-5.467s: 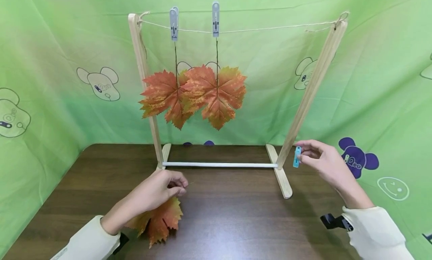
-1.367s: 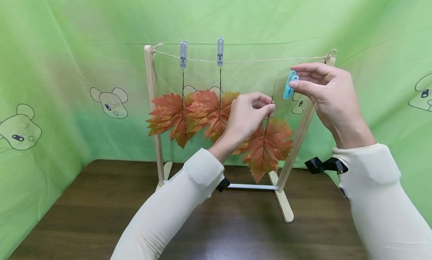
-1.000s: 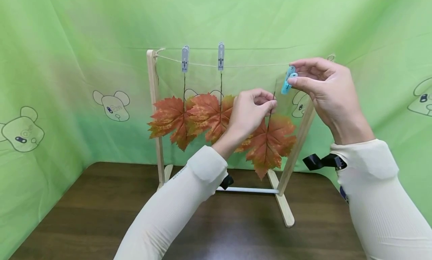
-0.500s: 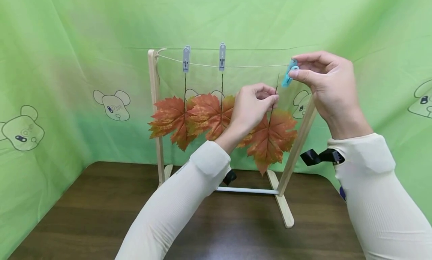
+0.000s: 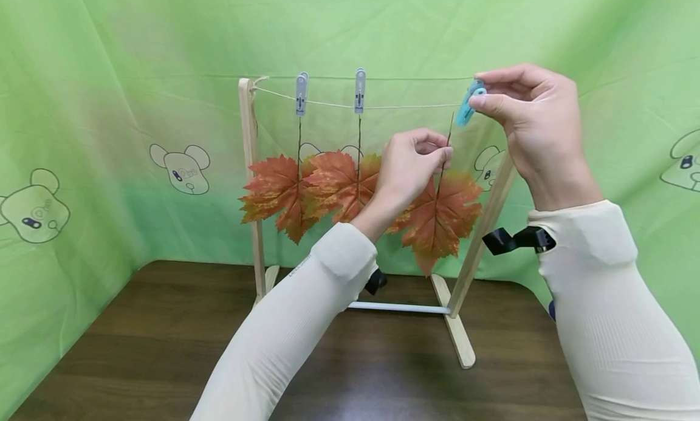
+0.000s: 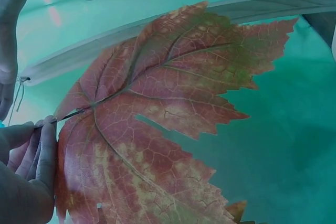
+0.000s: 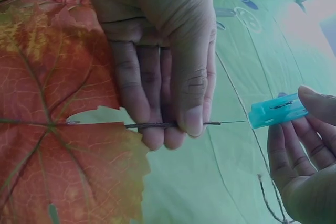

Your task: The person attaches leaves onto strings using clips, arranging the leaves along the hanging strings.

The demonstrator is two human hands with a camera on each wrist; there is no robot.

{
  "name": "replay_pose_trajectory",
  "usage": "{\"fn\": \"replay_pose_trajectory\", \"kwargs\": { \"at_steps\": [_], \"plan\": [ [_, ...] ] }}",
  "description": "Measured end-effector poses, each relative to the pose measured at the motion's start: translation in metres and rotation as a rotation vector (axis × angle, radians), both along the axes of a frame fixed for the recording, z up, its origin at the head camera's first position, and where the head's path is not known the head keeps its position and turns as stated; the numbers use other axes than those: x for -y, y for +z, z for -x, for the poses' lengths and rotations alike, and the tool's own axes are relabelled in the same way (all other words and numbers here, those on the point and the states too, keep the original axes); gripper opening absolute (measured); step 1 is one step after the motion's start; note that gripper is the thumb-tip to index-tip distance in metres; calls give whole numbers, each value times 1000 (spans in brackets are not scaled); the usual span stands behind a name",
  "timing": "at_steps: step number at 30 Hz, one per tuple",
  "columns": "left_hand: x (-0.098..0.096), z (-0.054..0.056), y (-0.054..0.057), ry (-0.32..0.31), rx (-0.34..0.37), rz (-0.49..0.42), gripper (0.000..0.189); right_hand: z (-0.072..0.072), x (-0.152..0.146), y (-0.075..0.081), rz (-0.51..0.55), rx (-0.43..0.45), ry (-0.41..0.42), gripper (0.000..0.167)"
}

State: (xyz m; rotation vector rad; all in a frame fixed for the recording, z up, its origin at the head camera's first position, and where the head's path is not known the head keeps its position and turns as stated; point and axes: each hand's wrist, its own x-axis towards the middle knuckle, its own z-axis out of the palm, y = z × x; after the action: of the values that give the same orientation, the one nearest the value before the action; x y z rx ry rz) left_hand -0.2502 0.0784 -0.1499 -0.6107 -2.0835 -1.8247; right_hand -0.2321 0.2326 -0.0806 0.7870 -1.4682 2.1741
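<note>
My left hand (image 5: pixel 407 166) pinches the dark stem of an orange maple leaf (image 5: pixel 440 220), which hangs below the fingers. The stem's thin tip points up, just short of the string (image 5: pixel 412 107). Between thumb and fingers my right hand (image 5: pixel 547 129) holds a light-blue clothespin (image 5: pixel 466 108) at the string's height. In the right wrist view the clothespin's end (image 7: pixel 260 116) lies close to the stem tip (image 7: pixel 231 123) and by the string; whether it touches the string I cannot tell. Two grey clothespins (image 5: pixel 301 94) hold two more maple leaves (image 5: pixel 281 193) on the string.
A wooden frame with a left post (image 5: pixel 248 135), a right post (image 5: pixel 487 226) and a white crossbar (image 5: pixel 404 307) stands on a brown table (image 5: pixel 164 348). Green patterned cloth (image 5: pixel 164 38) hangs behind and at both sides.
Since the oldest frame, my left hand has lifted the leaf from the table to below the string. My right hand has raised the blue clothespin; both hands have risen slightly in the last second.
</note>
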Motion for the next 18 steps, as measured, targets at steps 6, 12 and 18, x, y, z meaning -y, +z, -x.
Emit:
{"fn": "replay_pose_trajectory", "kwargs": {
  "at_steps": [6, 12, 18],
  "plan": [
    [-2, 0, 2, 8, 7, 0, 6, 2, 2, 7, 13, 6, -13, 25],
    [-3, 0, 3, 14, 27, -6, 6, 5, 5, 12, 34, 40, -28, 25],
    [-3, 1, 4, -6, 37, -35, 10, 9, 9, 15, 44, 47, -49, 24]
  ]
}}
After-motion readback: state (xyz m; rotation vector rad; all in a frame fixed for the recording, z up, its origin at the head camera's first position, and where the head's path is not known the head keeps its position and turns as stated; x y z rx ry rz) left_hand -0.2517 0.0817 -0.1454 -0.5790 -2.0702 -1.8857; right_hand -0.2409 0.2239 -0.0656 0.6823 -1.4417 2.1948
